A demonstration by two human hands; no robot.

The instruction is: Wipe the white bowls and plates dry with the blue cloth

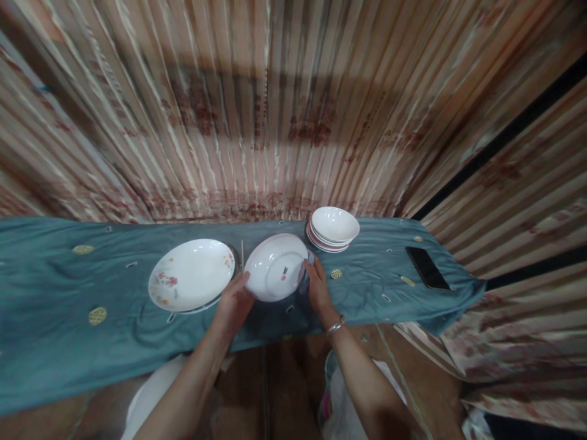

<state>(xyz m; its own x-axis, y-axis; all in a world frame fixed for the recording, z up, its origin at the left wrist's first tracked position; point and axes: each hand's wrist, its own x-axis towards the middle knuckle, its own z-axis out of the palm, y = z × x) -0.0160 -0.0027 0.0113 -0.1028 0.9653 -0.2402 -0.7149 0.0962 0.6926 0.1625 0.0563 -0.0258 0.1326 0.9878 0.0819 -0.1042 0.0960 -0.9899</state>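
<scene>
Teal cloth [41,342] covers the counter [367,308], scattered with yellow oval motifs and small pale marks. Above the middle of the counter, both hands hold a white bowl [268,275], tipped so that its underside shows, with the foot ring and a small red and dark stamp [285,274] to the right of the ring's middle. The left hand [236,299] pinches the rim at the bowl's left, thumb lying on the outer face. The right hand [317,284] is closed on the opposite side of the rim, with a bluish rag [303,284] bunched beneath the fingers and against the bowl. Whether the bowl touches the counter cannot be told. A silver bracelet [336,325] circles the right wrist.

Left of the bowl, midway between the counter's far and near edges, lies an oval plate [195,278], face up, with red and orange flowers at its left and upper right; another rim shows under its lower right side. Just beside it, toward the bowl, is a thin pale stick [243,253], its lower part hidden. Near the far edge, right of the bowl, rests a stack [329,244] of white bowls with reddish bands, the top one facing up. A black phone [427,267] lies near the counter's right end. Behind the far edge hangs a pleated, patterned curtain [275,122].
</scene>
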